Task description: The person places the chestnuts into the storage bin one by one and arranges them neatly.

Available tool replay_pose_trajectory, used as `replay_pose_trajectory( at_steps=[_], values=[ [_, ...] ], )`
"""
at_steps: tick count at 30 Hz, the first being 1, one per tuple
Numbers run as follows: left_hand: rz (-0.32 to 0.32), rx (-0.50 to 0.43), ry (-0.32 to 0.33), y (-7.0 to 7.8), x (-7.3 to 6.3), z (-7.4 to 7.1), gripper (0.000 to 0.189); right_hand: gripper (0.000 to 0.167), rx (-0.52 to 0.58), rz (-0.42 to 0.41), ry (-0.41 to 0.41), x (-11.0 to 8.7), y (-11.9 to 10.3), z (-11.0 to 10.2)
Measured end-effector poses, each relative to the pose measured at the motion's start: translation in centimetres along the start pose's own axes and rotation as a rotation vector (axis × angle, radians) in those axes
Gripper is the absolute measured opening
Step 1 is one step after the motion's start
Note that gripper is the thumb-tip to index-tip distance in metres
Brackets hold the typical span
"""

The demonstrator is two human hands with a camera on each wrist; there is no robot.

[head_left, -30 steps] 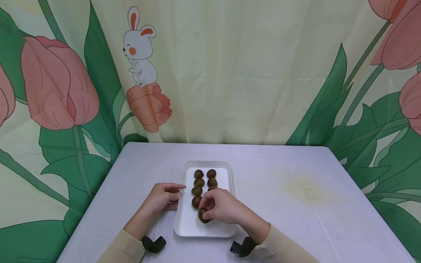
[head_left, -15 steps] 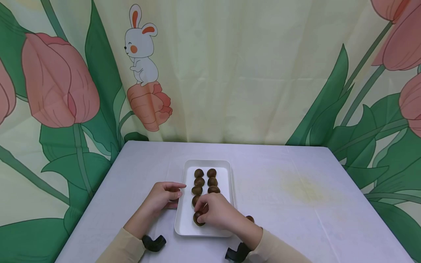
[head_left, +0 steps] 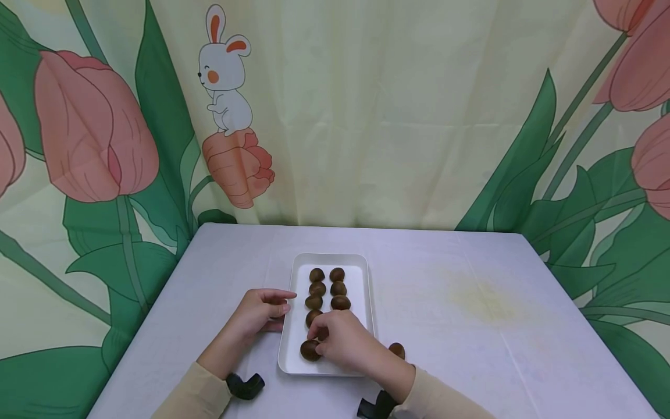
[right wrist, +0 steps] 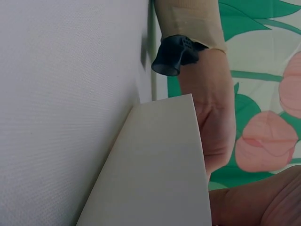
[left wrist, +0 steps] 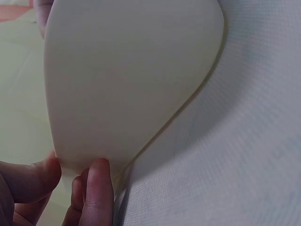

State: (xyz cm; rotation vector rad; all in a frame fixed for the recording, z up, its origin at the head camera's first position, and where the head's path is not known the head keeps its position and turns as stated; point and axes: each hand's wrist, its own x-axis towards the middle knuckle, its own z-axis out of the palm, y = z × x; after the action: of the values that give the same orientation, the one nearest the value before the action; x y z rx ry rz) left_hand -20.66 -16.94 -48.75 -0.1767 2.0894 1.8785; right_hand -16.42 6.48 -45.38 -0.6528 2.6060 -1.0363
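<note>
My left hand (head_left: pixel 259 312) lies at the left side of the white tray (head_left: pixel 289 349), fingers extended. In the left wrist view its fingertips (left wrist: pixel 99 179) touch the tray's outer wall and rim. My right hand (head_left: pixel 345 342) reaches over the tray's near part, fingers bent. Its thumb and index finger pinch a brown chestnut (head_left: pixel 310 350) near the tray's front left. Behind that one, chestnuts (head_left: pixel 317 289) stand in a left column. A right column of chestnuts (head_left: pixel 340 302) runs beside it, its near end hidden by my right hand.
Another chestnut (head_left: pixel 396 350) lies on the white-covered table (head_left: pixel 471 326), right of the tray, partly behind my right forearm. Black wrist cameras (head_left: pixel 245 387) sit at both sleeves. A curtain (head_left: pixel 366 116) printed with tulips and a rabbit hangs behind the table.
My right hand has moved the chestnut left and slightly toward the front of the tray. A chestnut on the table has come into sight beside the right forearm. The left hand stays put.
</note>
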Motion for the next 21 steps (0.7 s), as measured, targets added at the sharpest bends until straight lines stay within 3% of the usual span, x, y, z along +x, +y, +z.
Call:
replay_pose_trajectory(
  at_steps=[12, 21],
  values=[
    [0.009, -0.01, -0.028, 0.02, -0.03, -0.07, 0.037, 0.019, -0.044, -0.001, 0.034, 0.05, 0.27, 0.16],
    [0.005, -0.008, -0.012, 0.02, 0.03, -0.02, 0.035, 0.025, 0.004, -0.005, 0.013, 0.23, -0.07, 0.87]
  ],
)
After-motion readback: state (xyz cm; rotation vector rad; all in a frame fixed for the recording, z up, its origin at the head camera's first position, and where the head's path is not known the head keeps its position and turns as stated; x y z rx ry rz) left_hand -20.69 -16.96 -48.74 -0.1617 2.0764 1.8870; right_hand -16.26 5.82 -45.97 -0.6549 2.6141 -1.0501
